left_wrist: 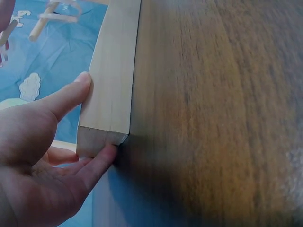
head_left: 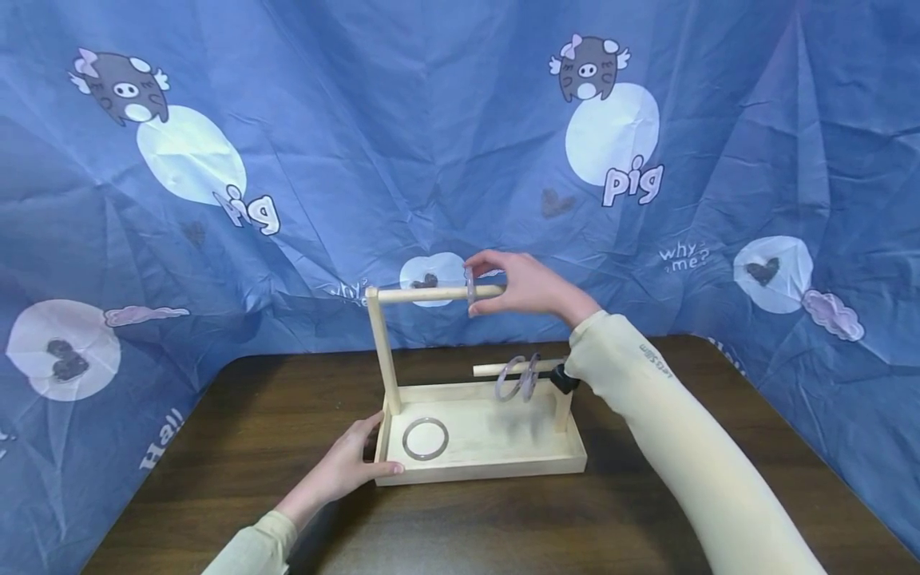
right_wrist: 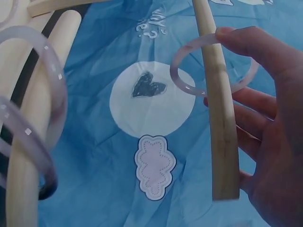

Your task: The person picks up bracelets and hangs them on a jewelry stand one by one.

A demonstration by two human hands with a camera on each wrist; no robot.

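A pale wooden stand has a shallow tray base [head_left: 496, 473] and two horizontal bars at different heights. My left hand [head_left: 350, 459] grips the tray's front left corner, thumb on the front wall and fingers at the end. With thumb and fingers, my right hand [head_left: 532, 285] pinches a translucent pale purple bangle [right_wrist: 175, 71], which encircles the upper bar [head_left: 424, 295] near its free end. Similar bangles [head_left: 529, 382] hang on the lower bar [head_left: 490, 370], partly overlapping one another. Another bangle [head_left: 424, 458] lies flat at the left of the tray.
The stand rests on a dark brown wooden table [head_left: 287, 415]. Behind and around it hangs a wrinkled blue printed cloth [head_left: 345, 160]. A tall post [head_left: 383, 351] carries the upper bar; a shorter post [head_left: 563, 411] stands on the right, below my right forearm.
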